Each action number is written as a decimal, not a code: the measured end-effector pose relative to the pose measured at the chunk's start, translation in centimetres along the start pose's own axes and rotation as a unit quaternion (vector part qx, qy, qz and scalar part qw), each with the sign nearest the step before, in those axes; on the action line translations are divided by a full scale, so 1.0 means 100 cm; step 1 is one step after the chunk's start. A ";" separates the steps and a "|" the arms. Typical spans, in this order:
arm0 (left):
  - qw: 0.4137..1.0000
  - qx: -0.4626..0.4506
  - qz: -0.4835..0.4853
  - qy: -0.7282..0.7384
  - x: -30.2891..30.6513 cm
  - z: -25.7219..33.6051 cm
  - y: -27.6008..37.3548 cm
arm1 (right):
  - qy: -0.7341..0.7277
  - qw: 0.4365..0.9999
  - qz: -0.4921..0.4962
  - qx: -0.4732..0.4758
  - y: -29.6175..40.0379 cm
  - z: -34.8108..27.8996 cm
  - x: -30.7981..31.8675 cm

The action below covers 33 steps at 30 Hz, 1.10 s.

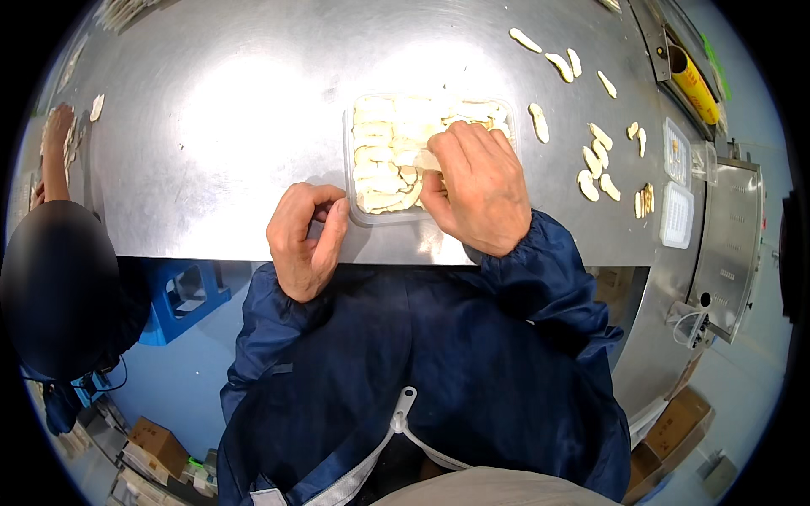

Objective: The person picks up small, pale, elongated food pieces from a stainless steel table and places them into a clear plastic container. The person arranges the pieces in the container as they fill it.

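A clear plastic tray stands near the table's front edge, filled with rows of pale, thin food slices. My right hand is over the tray's right half, palm down and fingers bent. Between its index finger and thumb a pale, partly translucent slice sticks out to the left. The hand hides the slices beneath it. Beside the tray's front left corner is my left hand, fingers curled and thumb tip close to the index finger. Whether it touches the rim or pinches anything cannot be made out.
Loose pale slices lie scattered right of the tray on the steel table. White plastic trays sit at the right edge, near a yellow roll. At the far left a co-worker's hand is over more slices; a blue stool stands below.
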<state>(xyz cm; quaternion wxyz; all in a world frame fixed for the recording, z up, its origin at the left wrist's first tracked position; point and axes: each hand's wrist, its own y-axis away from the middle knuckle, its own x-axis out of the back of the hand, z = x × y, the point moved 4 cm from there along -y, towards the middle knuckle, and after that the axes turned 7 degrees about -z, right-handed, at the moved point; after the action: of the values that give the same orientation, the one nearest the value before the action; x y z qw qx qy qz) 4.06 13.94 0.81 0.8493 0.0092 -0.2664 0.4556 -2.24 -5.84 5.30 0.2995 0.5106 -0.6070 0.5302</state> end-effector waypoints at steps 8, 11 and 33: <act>0.999 -0.039 0.001 -0.017 0.000 0.000 0.000 | 0.017 1.000 -0.012 -0.009 0.001 0.001 -0.003; 0.999 -0.037 -0.001 -0.021 0.000 0.001 -0.001 | 0.012 1.000 -0.007 -0.014 0.001 0.002 -0.003; 0.999 0.026 0.002 -0.021 -0.001 0.000 0.002 | -0.052 0.977 -0.206 -0.006 -0.057 0.141 0.005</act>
<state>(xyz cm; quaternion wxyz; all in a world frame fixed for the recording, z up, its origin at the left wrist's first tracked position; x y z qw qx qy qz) 3.89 13.94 0.67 0.8421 0.0407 -0.2725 0.4637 5.49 -18.85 4.06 0.3735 0.6501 -0.5061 0.4264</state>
